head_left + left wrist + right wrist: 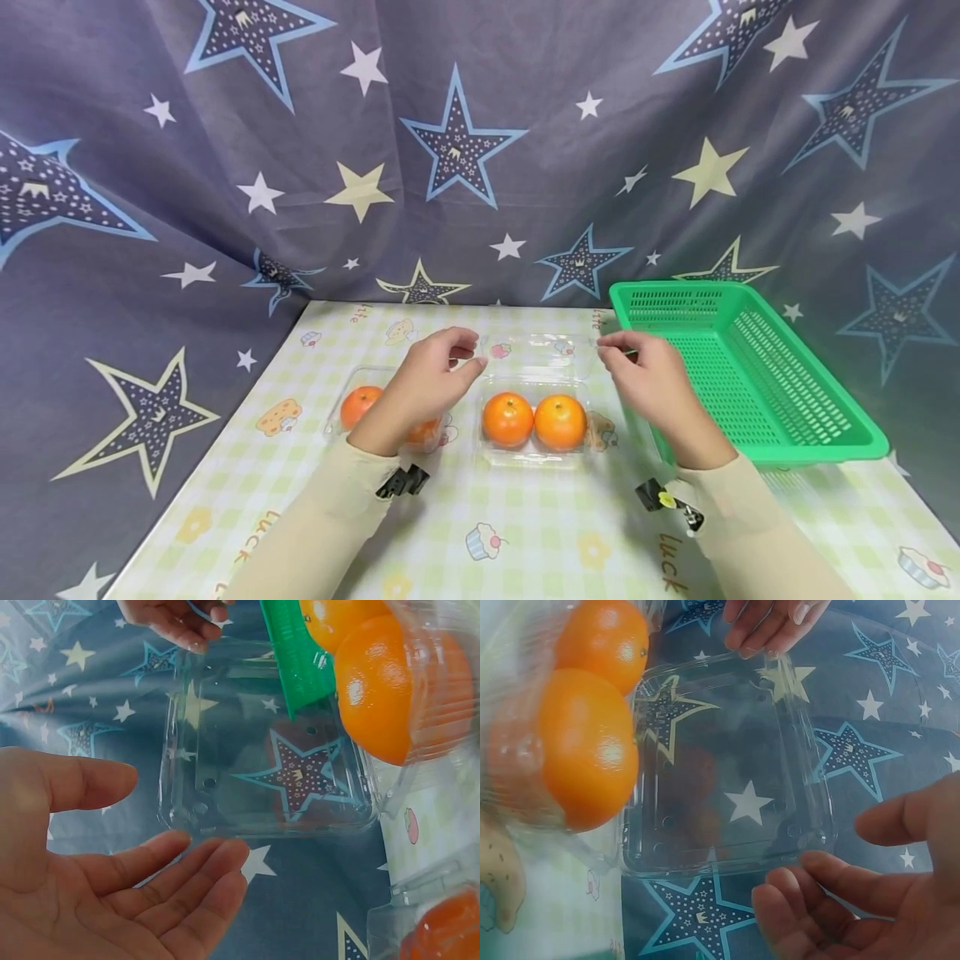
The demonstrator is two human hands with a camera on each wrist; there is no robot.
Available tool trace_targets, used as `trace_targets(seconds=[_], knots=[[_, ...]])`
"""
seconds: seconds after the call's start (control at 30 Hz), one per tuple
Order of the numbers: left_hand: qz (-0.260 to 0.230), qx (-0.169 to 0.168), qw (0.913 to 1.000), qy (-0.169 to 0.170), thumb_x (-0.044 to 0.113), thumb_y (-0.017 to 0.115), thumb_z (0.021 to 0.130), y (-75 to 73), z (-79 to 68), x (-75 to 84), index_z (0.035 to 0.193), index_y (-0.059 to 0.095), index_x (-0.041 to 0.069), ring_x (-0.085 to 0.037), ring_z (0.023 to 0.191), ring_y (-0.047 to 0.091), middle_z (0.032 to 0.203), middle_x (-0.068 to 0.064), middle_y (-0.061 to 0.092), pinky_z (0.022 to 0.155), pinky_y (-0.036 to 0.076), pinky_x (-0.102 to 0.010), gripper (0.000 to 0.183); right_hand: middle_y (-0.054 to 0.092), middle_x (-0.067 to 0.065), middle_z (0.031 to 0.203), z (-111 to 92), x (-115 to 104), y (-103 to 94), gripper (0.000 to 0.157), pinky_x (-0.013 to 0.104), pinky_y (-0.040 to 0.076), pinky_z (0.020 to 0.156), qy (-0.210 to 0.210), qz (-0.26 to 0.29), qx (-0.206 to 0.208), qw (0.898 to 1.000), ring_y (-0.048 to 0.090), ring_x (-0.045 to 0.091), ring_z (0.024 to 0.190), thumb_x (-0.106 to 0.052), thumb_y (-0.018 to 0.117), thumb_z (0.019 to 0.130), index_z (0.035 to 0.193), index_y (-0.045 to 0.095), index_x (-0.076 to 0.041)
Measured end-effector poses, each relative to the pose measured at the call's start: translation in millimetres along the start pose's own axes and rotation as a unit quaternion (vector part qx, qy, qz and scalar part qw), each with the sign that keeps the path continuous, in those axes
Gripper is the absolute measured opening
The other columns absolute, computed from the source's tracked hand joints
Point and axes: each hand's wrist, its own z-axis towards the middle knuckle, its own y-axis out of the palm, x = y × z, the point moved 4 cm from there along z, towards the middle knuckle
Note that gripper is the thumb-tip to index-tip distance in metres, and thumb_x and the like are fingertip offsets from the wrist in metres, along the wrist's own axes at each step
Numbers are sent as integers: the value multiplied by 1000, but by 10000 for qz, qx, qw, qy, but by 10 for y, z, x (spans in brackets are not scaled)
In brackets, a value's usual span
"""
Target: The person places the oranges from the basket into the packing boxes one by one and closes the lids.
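A clear plastic clamshell box stands open at the middle of the table, with two oranges in its base. Its see-through lid is raised on the far side. My left hand is at the lid's left edge, fingers loosely extended and thumb apart. On the opposite side, my right hand has its fingertips right at the lid's edge, likewise relaxed. Neither hand curls round the lid. Partly hidden behind my left forearm is a second clear box holding orange fruit.
A green plastic basket stands on the right side of the table, close beside my right hand. The table carries a checked, printed cloth. Behind it hangs a dark curtain with stars.
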Motion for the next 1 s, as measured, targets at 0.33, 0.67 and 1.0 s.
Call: trace_targets(seconds=[0.33, 0.67, 1.0], knots=[[-43, -17, 9999, -124, 35, 63, 101, 17, -115, -22, 112, 71, 17, -14, 96, 67, 103, 3, 72, 92, 55, -39, 22, 71, 11, 97, -127, 64, 23, 32, 33, 58, 71, 27, 159, -58, 9999, 69, 22, 79, -32, 53, 105, 114, 73, -8], [100, 92, 9997, -199, 44, 61, 101, 66, -216, -53, 102, 72, 23, -13, 97, 66, 96, 7, 73, 92, 54, -39, 24, 66, 13, 92, -227, 107, 95, 25, 33, 60, 69, 259, 511, -309, 9979, 67, 26, 75, -31, 57, 104, 104, 67, -9], [-353, -270, 9950, -891, 51, 65, 98, 142, -312, -101, 96, 68, 25, -19, 45, 58, 75, -1, 69, 45, 48, -33, 26, 67, 9, 87, -320, 116, 128, 26, 34, 54, 59, 293, 222, -545, 9978, 65, 23, 60, -37, 66, 99, 98, 64, -11]])
